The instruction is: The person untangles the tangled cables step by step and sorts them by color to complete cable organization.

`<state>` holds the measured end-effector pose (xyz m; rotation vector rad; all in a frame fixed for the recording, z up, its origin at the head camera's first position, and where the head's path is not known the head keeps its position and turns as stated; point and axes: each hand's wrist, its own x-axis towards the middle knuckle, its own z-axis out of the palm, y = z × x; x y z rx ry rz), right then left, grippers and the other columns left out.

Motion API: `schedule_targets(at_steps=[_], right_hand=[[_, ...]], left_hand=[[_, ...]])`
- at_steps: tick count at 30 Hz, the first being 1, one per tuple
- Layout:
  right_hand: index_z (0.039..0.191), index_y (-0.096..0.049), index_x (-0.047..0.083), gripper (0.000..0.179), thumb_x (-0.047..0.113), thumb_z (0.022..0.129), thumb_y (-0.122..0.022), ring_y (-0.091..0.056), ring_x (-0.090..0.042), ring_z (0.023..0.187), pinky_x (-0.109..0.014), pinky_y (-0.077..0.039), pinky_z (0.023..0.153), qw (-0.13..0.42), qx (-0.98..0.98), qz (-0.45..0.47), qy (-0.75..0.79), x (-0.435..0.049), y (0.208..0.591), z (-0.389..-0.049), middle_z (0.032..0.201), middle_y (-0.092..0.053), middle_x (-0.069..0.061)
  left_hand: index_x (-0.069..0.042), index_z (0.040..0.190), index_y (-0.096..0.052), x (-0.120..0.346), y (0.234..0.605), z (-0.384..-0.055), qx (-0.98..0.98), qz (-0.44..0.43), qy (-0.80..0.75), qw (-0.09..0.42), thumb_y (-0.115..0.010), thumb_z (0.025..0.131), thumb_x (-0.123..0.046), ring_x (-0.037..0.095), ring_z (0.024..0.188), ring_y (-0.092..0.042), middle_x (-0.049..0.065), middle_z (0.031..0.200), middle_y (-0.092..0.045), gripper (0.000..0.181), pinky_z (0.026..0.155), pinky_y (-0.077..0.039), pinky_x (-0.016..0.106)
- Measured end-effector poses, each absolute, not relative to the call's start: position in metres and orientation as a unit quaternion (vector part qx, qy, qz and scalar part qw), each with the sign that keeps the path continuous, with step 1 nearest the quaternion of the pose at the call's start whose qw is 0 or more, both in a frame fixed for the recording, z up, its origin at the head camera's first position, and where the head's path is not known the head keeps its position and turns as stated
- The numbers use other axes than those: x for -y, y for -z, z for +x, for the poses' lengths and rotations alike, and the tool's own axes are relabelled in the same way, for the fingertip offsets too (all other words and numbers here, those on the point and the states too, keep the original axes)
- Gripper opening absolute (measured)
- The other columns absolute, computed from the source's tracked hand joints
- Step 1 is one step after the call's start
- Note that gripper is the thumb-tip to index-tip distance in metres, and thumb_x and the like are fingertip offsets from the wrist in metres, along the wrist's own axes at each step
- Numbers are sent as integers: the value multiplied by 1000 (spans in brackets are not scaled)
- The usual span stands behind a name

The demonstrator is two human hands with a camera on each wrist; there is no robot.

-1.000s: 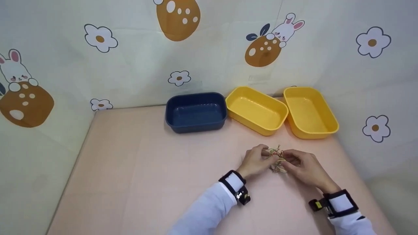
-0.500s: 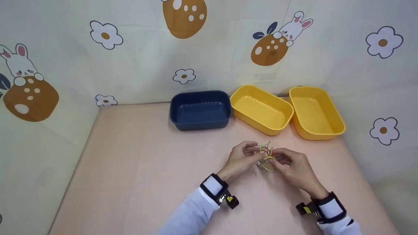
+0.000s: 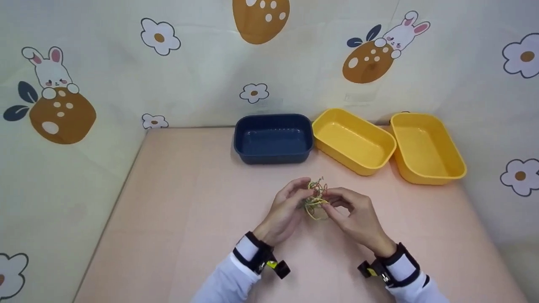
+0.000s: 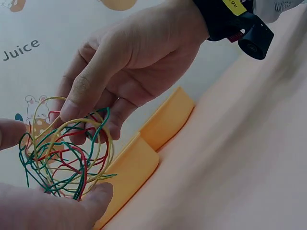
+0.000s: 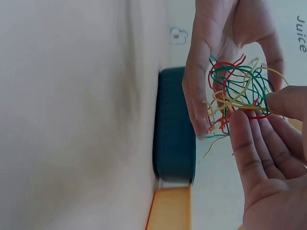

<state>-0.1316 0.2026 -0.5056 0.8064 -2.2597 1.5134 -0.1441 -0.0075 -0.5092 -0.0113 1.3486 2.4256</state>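
Note:
Between both hands is a loose tangle of thin red, green and yellow wires [image 3: 313, 203], with loops and free ends sticking out. My left hand [image 3: 283, 210] holds its left side, thumb and fingers about the strands. On the other side, my right hand [image 3: 358, 216] pinches yellow strands between thumb and fingertips. The left wrist view shows the right hand [image 4: 139, 57] beyond the tangle [image 4: 67, 153], its thumb on a yellow loop. In the right wrist view the left hand [image 5: 201, 72] reaches around the wires from above.
A dark blue bin [image 3: 273, 160] stands at the back of the pink-covered table [image 3: 177, 202]. To its right are a yellow bin [image 3: 345, 162] and another yellow bin [image 3: 429, 179], side by side. A printed cloth wall [image 3: 202, 63] rises behind them.
Both hands have moved left in the head view with the tangle between them, while the bins and wall shift right as the view turns. The left hand has turned more upright.

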Motion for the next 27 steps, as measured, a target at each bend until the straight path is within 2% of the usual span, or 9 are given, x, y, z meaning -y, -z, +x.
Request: schedule_targets(at_steps=[7,9,14,16,21,27], right_hand=[[127,-78,0,42,-17,90,-83,-79,-15,95,-20,-67,86,157,765,314,-540,-181,509,-131,113,-82,-12],[130,-77,2,44,-15,90,-84,-79,-18,96,-22,-67,88,138,760,320,-548,-178,510,-131,115,-81,-12],[135,-76,8,43,-9,96,-82,-79,-21,103,-26,-68,93,77,746,317,-580,-174,510,-127,121,-79,-11],[134,-76,8,38,-8,99,-78,-79,-18,105,-25,-67,95,60,743,305,-593,-173,509,-125,121,-79,-12],[128,-79,5,27,-6,103,-76,-77,-10,105,-23,-66,95,30,748,268,-606,-172,508,-123,116,-80,-15],[122,-80,0,18,-3,104,-75,-77,-6,101,-21,-66,93,26,756,242,-608,-175,505,-123,111,-81,-20]], left_hand=[[-16,168,-41,28,509,-134,-463,10,-858,221,-63,111,-27,20,116,-74,13,148,-64,62,101,-65,40],[-15,169,-40,32,510,-133,-475,13,-853,217,-65,111,-28,17,117,-74,11,147,-64,65,100,-65,36],[-6,167,-44,34,515,-134,-531,23,-828,176,-79,104,-24,15,127,-69,11,146,-66,74,106,-60,27],[-5,164,-47,34,517,-135,-547,31,-820,165,-81,103,-23,16,129,-69,11,146,-68,71,109,-59,28],[-5,158,-54,36,520,-135,-559,47,-811,163,-83,105,-21,17,126,-72,11,141,-71,62,105,-64,28],[-6,155,-57,41,520,-135,-570,51,-804,162,-85,103,-19,19,122,-76,13,140,-74,61,102,-67,32]])
